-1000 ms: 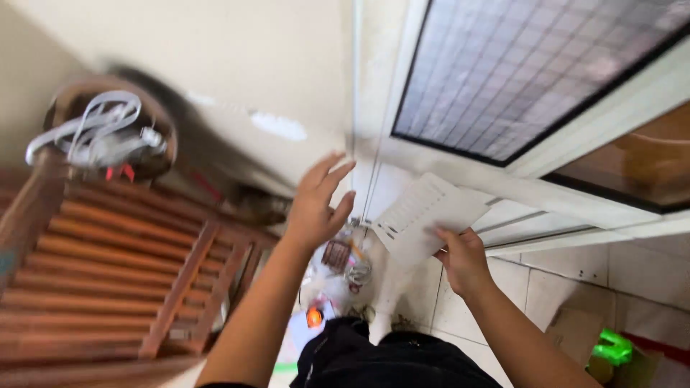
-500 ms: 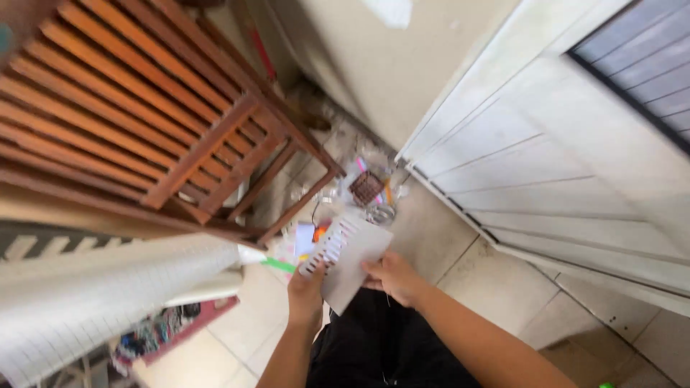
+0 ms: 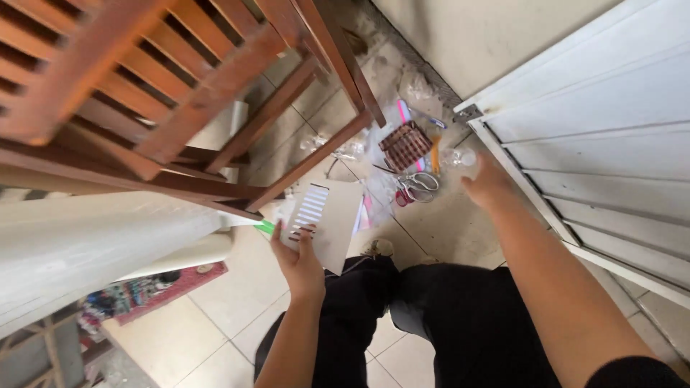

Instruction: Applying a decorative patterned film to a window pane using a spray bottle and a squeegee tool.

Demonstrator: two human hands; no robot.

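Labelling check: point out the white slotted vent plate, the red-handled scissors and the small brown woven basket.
white slotted vent plate [image 3: 325, 219], head view, on its plain flat part.
red-handled scissors [image 3: 413, 185], head view, near the handle loops.
small brown woven basket [image 3: 405, 144], head view, on its woven side.

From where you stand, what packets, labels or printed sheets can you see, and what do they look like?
White card: flat sheet with slotted rows, held in the left hand.
Clear plastic bags: crumpled on the floor tiles by the wall.
Colourful printed sheet: red-edged, flat on the floor, lower left.
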